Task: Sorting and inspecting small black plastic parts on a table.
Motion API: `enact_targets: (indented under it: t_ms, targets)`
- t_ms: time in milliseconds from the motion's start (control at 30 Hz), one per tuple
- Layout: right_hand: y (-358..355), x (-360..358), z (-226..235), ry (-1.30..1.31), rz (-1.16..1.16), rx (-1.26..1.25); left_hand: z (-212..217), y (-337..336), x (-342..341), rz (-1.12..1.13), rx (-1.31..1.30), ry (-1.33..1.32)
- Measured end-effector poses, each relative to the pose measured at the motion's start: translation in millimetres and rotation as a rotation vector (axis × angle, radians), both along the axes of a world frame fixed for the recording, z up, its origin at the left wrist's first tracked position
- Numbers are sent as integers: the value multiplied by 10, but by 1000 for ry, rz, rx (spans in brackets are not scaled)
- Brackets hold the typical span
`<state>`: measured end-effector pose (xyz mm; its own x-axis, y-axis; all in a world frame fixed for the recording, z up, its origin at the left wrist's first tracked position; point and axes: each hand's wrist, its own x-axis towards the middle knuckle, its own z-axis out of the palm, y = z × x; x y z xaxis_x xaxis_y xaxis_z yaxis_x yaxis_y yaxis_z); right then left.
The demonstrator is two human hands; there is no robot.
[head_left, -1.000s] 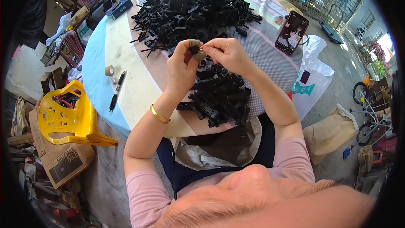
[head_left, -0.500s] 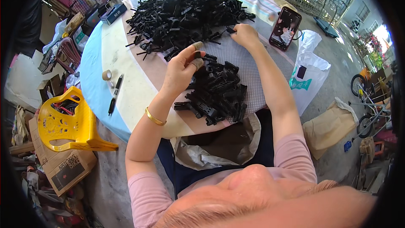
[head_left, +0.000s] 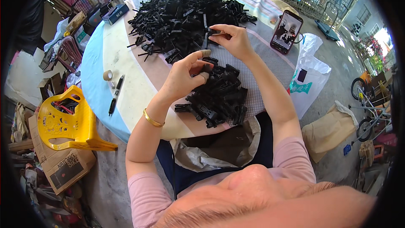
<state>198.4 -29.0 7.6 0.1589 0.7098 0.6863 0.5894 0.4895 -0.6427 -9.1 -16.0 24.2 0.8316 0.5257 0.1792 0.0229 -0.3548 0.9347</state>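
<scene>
Surroundings: outdoor concrete yard, cluttered; a yellow plastic chair (head_left: pixel 63 122) stands at my left beside a cardboard box (head_left: pixel 63 166), a white plastic bag (head_left: pixel 312 76) hangs at my right, and bicycles stand further off.
Counter: round counter (head_left: pixel 99 69), blue at the rim with a pale striped cloth over it; a roll of tape (head_left: pixel 108 74) and a black pen (head_left: pixel 115 95) lie near its left edge.
Loose heap: a big heap of loose black plastic strips (head_left: pixel 181 17) covers the far half of the counter.
Near pile: the assembled black clips (head_left: pixel 219 97) lie bunched just in front of me, apart from the loose heap.
Left hand: my left hand (head_left: pixel 185 78) is raised over the near pile, thumb and forefinger pinched narrow on a small black piece (head_left: pixel 205 66) (too small to tell its exact shape).
Right hand: my right hand (head_left: pixel 231 40) reaches to the near edge of the loose heap, fingertips closed on one black strip (head_left: pixel 217 33).
Phone: a smartphone (head_left: pixel 286 31) is propped at the counter's right, screen lit.
Lap: an open grey sack (head_left: pixel 219 147) sits in my lap below the counter edge.
Doing it well: I judge it best to lift a single strip clear of its neighbours, hold the left piece steady, and bring the two together over the cloth, so a drop lands on the counter.
</scene>
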Motion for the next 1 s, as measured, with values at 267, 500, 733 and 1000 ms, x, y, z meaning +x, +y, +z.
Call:
enact_targets:
  t_ms: [267,500,733,1000]
  targets:
    - [-186,-197,169,-274,139,232,-75,284,-102,76,-200,-266]
    - [-279,-342,173,-529,180,297,-80,281,-111,-284,-609,-305]
    - [-349,-343,213,50,255,-168,-30,225,-37,71,-379,-426]
    - [-319,-529,186,276,336,-353,-121,152,40,212,-82,-383]
